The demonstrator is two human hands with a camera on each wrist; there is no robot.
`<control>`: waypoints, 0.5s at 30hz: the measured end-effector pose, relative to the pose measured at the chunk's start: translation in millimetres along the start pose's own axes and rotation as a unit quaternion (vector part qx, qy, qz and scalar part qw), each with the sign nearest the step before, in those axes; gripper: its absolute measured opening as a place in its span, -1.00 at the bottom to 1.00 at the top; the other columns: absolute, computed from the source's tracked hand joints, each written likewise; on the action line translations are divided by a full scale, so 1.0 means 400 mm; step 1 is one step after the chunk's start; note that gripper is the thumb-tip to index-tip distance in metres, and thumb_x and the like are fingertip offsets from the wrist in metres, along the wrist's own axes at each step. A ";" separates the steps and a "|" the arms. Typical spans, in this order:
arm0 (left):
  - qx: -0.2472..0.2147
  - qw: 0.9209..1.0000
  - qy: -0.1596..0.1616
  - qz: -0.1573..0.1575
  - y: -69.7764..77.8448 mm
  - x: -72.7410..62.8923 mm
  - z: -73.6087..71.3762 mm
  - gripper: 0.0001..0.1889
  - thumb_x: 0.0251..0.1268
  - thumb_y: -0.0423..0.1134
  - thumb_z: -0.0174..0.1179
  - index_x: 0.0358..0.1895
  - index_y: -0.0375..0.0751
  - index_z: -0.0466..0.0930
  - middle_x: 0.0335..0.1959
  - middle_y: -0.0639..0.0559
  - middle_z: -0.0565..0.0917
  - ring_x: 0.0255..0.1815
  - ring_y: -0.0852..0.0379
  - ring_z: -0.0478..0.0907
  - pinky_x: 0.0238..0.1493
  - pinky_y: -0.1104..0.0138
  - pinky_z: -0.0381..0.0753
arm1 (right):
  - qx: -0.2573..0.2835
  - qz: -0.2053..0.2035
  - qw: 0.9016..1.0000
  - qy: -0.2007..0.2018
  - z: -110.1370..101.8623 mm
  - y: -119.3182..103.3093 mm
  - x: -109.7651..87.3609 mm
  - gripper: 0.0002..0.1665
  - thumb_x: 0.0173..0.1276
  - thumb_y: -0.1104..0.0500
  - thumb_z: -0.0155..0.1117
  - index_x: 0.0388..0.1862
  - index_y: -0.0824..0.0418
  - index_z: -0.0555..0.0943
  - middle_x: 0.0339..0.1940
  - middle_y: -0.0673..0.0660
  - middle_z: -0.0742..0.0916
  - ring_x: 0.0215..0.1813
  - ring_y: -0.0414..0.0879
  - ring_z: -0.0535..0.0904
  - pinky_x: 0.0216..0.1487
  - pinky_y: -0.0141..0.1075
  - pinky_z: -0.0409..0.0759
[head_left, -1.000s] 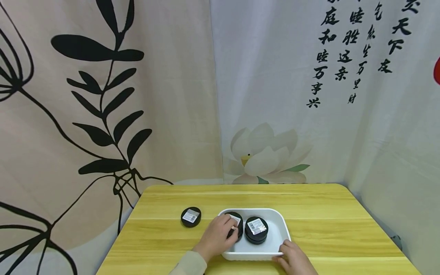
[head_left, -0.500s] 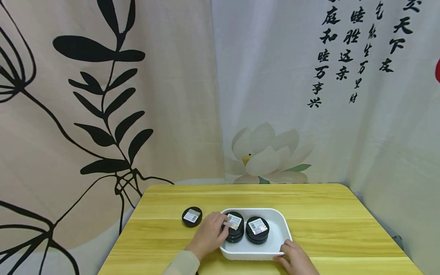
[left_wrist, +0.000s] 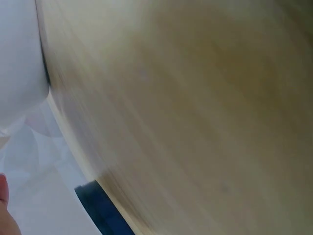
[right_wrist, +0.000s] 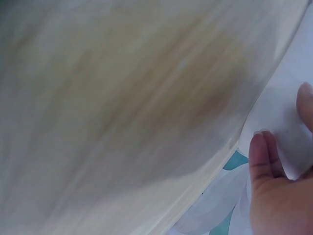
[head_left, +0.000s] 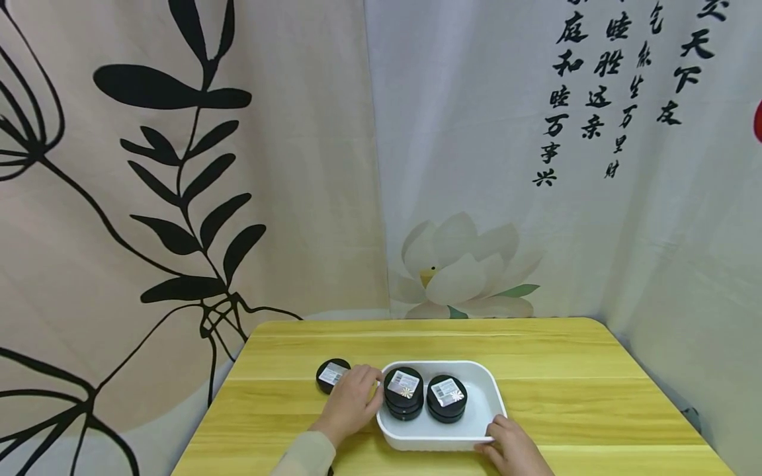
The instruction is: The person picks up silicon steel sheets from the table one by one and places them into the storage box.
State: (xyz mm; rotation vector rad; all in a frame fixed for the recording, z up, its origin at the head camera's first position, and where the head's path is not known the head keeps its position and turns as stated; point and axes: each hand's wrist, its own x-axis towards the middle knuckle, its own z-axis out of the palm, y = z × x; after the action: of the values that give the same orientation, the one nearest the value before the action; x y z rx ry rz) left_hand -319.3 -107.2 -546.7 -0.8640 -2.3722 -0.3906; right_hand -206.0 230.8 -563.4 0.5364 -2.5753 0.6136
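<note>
A white tray [head_left: 482, 396] stands near the front of the table. Inside it sit two stacks of flat black round containers, a left stack [head_left: 404, 394] and a right stack [head_left: 446, 399], topped with white barcode labels. Another black round container [head_left: 327, 375] lies on the table left of the tray. My left hand [head_left: 351, 403], holding nothing visible, is between that container and the tray; its fingers overlap the container's right edge in the head view. My right hand [head_left: 512, 443] grips the tray's front right corner, thumb and fingers on either side of the wall [right_wrist: 288, 137].
The wooden table [head_left: 565, 383] extends to both sides of the tray and behind it. Behind its far edge hangs a curtain [head_left: 476, 165] with a plant, a lotus and black lettering printed on it.
My left hand has moved left from the left stack in the tray, out past the rim to the lone container. The stack now shows fully. My right hand has stayed on the tray.
</note>
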 end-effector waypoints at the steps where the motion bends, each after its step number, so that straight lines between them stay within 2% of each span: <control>1: 0.002 1.000 -0.004 -0.007 -0.003 -0.001 -0.002 -0.84 0.32 -0.13 0.26 -0.09 0.01 0.56 -0.19 0.18 0.61 -0.10 0.18 0.58 0.00 0.21 0.62 | 0.000 0.001 1.000 -0.001 0.000 -0.001 0.001 -0.69 0.04 0.05 0.59 -0.53 -0.04 0.54 -0.44 -0.24 0.44 -0.37 -0.39 0.30 -0.36 -0.35 0.40; 10: 0.017 0.998 -0.044 -0.047 -0.036 -0.013 -0.001 -0.73 0.33 -0.06 0.25 0.01 -0.03 0.56 -0.09 0.11 0.60 -0.02 0.13 0.53 0.10 0.16 0.58 | 0.001 0.002 1.000 0.000 0.004 0.005 0.001 -0.68 0.03 0.05 0.59 -0.54 -0.05 0.54 -0.44 -0.24 0.44 -0.38 -0.39 0.30 -0.36 -0.35 0.40; 15: 0.019 0.995 -0.065 -0.067 -0.057 -0.024 -0.002 -0.71 0.33 -0.02 0.22 0.03 -0.01 0.54 -0.05 0.12 0.59 -0.01 0.13 0.51 0.12 0.14 0.57 | -0.006 -0.026 0.999 0.023 0.013 0.013 0.003 -0.63 -0.03 0.07 0.62 -0.59 -0.05 0.50 -0.45 -0.24 0.47 -0.39 -0.40 0.31 -0.37 -0.37 0.39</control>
State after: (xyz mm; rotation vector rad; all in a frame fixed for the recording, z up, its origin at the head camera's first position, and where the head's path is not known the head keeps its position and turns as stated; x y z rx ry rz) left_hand -327.8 -129.4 -553.5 -0.7360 -2.5583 -0.3490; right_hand -211.1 232.1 -568.6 0.5751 -2.5121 0.5852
